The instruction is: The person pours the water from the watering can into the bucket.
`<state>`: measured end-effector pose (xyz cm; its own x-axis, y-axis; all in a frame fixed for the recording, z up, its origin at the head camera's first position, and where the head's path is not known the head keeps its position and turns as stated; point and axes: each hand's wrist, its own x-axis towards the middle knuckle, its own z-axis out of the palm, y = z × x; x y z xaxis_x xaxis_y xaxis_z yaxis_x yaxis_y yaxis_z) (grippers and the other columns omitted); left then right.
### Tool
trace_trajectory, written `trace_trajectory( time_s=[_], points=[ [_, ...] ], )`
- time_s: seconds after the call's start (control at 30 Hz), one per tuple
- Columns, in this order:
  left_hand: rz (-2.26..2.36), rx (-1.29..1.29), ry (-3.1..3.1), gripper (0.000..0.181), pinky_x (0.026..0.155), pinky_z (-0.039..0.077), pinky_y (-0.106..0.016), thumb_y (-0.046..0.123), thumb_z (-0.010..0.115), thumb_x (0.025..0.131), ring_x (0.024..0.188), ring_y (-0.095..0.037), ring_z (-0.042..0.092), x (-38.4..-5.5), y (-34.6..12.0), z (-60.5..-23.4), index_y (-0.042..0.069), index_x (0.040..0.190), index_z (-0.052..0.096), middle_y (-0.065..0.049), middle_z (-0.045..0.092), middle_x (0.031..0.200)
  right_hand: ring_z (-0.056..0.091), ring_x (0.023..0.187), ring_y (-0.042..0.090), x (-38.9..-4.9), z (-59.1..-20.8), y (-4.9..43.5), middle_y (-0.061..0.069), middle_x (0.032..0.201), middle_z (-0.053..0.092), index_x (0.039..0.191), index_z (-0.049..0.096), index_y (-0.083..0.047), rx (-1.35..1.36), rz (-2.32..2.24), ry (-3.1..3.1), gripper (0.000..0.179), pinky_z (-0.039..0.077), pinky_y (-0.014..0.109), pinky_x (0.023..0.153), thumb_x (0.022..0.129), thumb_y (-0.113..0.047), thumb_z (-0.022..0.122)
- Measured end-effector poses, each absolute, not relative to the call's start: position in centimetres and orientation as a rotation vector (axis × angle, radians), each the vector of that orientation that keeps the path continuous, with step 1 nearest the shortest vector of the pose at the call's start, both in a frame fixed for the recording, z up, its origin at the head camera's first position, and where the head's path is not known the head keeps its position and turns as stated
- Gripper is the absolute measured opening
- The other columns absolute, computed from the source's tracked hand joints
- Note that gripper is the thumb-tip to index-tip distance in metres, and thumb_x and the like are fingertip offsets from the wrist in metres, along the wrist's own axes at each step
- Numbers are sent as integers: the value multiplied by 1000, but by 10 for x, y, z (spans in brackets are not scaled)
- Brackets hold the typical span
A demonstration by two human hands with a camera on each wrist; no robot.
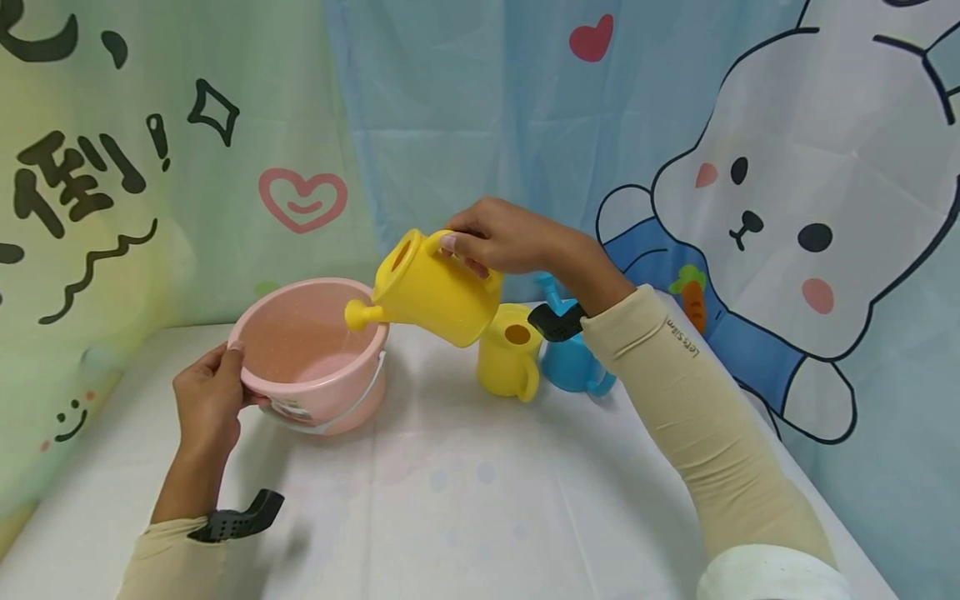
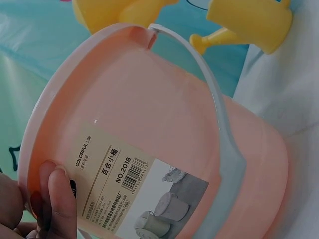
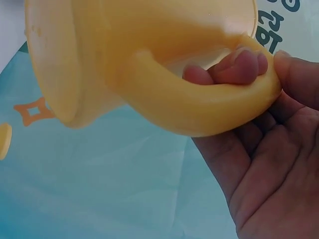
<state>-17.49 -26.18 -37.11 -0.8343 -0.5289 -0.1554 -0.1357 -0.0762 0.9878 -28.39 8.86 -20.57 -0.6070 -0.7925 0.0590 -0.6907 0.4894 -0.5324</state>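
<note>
From afar I see the left hand (image 1: 208,393) gripping, thumb (image 1: 234,360) uppermost, forearm (image 1: 186,486) below it. I have the right hand (image 1: 501,238) higher, fingers (image 3: 239,67) curled, its arm (image 1: 693,408) slanting in from the right.

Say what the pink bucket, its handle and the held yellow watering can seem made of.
Pink bucket: likely plastic, satin, by its even colour and soft highlights.
Grey handle: probably matte plastic; a one-colour strip, widening partway.
Yellow watering can: apparently plastic, soft sheen; rounded handle merges into body.
</note>
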Motion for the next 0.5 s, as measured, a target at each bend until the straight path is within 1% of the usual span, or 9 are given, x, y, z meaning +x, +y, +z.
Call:
trace_trajectory(
  time_s=[0.17,0.33,0.5],
  points=[
    [-1993,726,-1908,55,50,58,-24,36,56,98,54,-13,64,-174,-262,-370,7,144,48,-10,64,102,49,62,24,-284,-205,87,11,66,52,104,64,-3,-1300,-765,2524,24,46,31,60,104,-20,47],
    [-1995,723,-1908,55,50,57,-24,36,56,98,54,-13,64,-174,-262,-370,7,144,47,-9,64,101,49,63,24,-284,-204,86,10,67,51,99,63,-1,-1337,-752,2520,24,46,31,61,104,-18,46],
    [-1989,727,-1925,56,51,58,-24,37,55,98,55,-13,65,-174,-261,-370,8,145,46,-11,63,106,48,61,24,-283,-202,86,11,65,51,102,64,-3,-1310,-748,2516,24,45,31,60,104,-20,47]
  ],
)
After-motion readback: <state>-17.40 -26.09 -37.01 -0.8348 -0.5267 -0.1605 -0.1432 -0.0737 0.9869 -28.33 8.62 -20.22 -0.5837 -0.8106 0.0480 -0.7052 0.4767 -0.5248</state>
